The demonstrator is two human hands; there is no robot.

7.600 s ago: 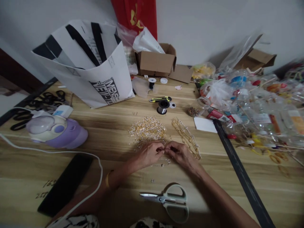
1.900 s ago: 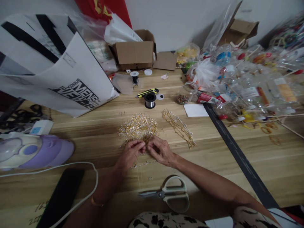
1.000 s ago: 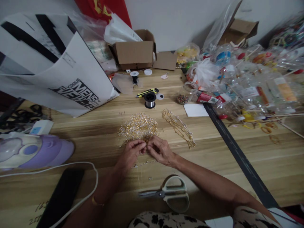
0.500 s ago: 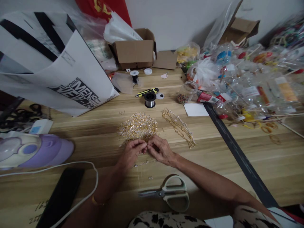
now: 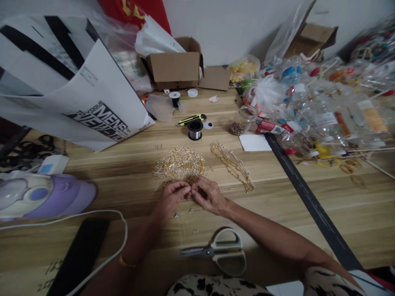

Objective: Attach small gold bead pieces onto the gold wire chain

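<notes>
My left hand (image 5: pixel 175 197) and my right hand (image 5: pixel 210 195) meet fingertip to fingertip at the near edge of a pile of gold and silver chains (image 5: pixel 179 163). Both are closed in a pinch. What sits between the fingertips is too small to make out. Just below the hands a thin beaded chain (image 5: pixel 189 212) lies across the wood, partly covered by them. A few tiny silvery pieces (image 5: pixel 195 231) rest nearer to me. Scissors (image 5: pixel 220 250) with pale handles lie in front of my body. Several chain strands (image 5: pixel 233 166) are laid out to the right.
Behind the pile stand a wire spool (image 5: pixel 195 130), a yellow box cutter (image 5: pixel 191 119) and a jar of beads (image 5: pixel 242 120). A white shopping bag (image 5: pixel 92 102) is at the left, above a black phone (image 5: pixel 80 255). A dark strip (image 5: pixel 308 197) runs along the right, beside heaped plastic bottles (image 5: pixel 327 111).
</notes>
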